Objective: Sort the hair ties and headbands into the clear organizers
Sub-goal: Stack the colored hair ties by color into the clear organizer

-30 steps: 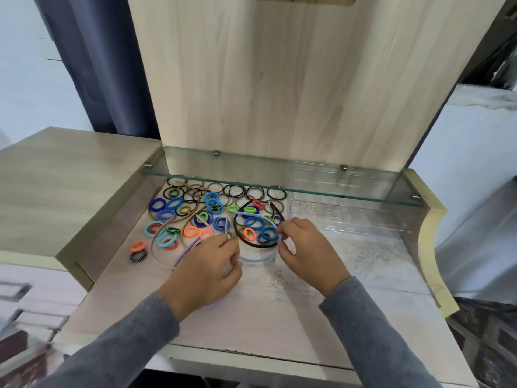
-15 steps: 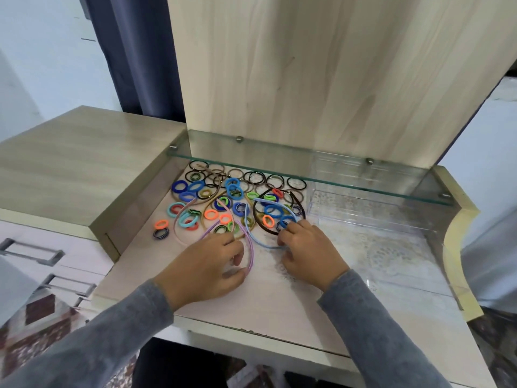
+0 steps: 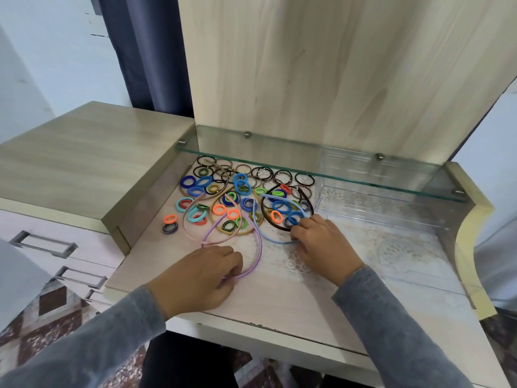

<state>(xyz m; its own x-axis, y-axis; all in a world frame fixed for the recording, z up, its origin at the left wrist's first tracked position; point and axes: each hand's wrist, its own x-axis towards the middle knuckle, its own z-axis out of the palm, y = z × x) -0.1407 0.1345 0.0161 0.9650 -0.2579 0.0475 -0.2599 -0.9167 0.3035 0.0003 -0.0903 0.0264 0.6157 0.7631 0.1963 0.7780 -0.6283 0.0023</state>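
Surface: pale vanity top [image 3: 279, 301] bearing the clear organizer [image 3: 391, 217].
Pile: hair ties [image 3: 218, 210] lie loose, left of the organizer.
Left hand [image 3: 201, 275]: curled round the purple headband [image 3: 259, 247], well left of it.
Right hand [image 3: 321, 243]: pinches the blue headband [image 3: 277, 242], nearer it.
Advice: we should lift each band clear of snagged ties.

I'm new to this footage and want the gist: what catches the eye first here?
A bright heap of hair ties and thin headbands sprawls on the desk at left, partly under a glass shelf. The left hand grips a purple headband; the right hand holds a light blue headband. A clear organizer at back right looks empty.
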